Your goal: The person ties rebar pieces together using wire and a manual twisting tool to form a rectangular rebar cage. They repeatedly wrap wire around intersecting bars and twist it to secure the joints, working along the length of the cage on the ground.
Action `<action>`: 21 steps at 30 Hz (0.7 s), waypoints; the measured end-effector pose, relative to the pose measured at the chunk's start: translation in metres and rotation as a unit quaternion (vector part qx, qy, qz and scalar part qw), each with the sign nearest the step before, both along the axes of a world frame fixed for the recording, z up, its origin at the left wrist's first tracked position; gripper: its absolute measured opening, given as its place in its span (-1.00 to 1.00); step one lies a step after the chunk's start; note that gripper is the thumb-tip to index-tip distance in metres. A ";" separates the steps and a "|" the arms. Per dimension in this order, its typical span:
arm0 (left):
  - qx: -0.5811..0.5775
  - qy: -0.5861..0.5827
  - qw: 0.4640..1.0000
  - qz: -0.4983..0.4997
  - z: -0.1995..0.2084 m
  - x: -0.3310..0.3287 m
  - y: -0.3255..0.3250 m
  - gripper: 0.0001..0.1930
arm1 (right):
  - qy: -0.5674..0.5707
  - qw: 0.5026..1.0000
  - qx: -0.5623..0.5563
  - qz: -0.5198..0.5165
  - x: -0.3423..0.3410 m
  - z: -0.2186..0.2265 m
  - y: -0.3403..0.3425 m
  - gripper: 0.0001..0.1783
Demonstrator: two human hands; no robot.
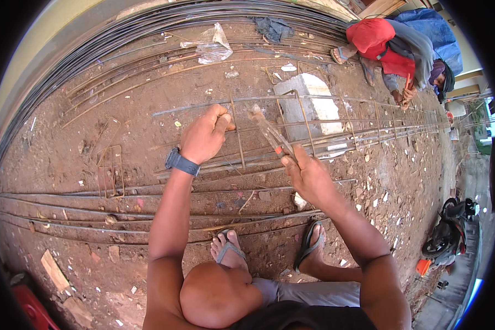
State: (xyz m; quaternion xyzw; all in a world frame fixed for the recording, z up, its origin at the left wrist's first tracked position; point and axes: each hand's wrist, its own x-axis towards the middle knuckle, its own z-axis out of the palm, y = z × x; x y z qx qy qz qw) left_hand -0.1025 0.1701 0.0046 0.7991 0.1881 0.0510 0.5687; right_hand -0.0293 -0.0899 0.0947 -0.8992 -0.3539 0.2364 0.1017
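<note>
My right hand [309, 177] is closed around the handles of a pair of pincers [270, 134] with a bit of orange on the grip. The pincers' head is up and to the left, close to a long steel rebar. My left hand [204, 135] has its fingers curled together beside a thin bent-steel stirrup [237, 132]; whatever it grips is hidden. That stirrup crosses a rebar cage [377, 118] of long rods running off to the right. A pale concrete block [308, 105] lies under the cage, just beyond the pincers.
Bundled rods [165, 27] curve along the far wall, and more rods [82, 217] lie near my feet. Loose stirrups [111, 173] are on the dirt at left. A person in a red cap [370, 35] crouches at far right, holding a red-handled tool. A motorbike [448, 231] stands at right.
</note>
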 end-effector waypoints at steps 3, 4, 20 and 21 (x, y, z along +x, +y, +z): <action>0.009 0.010 1.000 -0.011 0.011 0.008 -0.002 -0.77 | -0.011 0.999 -0.034 0.005 -0.003 -0.019 -0.005 -0.71; 0.013 0.007 1.000 -0.007 0.009 0.008 -0.004 -0.76 | -0.004 1.000 -0.004 -0.009 -0.002 -0.018 -0.010 -0.69; -0.251 -0.041 0.956 -0.148 0.121 0.020 -0.087 -0.80 | -0.111 0.972 -0.195 0.072 0.058 -0.015 -0.279 -0.32; -0.275 -0.032 0.945 -0.176 0.133 0.031 -0.092 -0.80 | -0.022 0.990 -0.135 0.041 0.052 0.005 -0.242 -0.28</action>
